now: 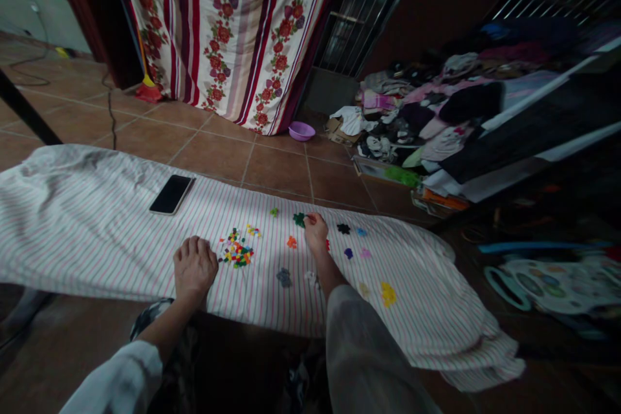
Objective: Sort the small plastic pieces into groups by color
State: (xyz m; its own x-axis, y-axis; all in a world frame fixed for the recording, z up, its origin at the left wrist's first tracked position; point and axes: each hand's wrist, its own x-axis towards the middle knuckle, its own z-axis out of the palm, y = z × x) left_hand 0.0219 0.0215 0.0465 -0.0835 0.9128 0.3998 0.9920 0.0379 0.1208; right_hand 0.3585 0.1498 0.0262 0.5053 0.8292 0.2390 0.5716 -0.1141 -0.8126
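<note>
A striped cloth (87, 226) lies spread on the tiled floor. My left hand (195, 265) rests on it with fingers curled under, just left of a mixed pile of small coloured pieces (235, 251). My right hand (316, 233) reaches forward, fingers pinched at a dark green cluster of pieces (299, 219). Around that hand lie small sorted heaps: orange (292, 242), black (343, 228), purple (348, 252), grey (284, 277) and yellow (387, 294). What the pinched fingers hold is too small to see.
A black phone (171, 194) lies on the cloth at the back left. A floral curtain (233, 26) hangs behind, with a purple bowl (301, 130) on the floor. A heap of clothes (436, 116) fills the right. A paint palette (553, 284) lies at right.
</note>
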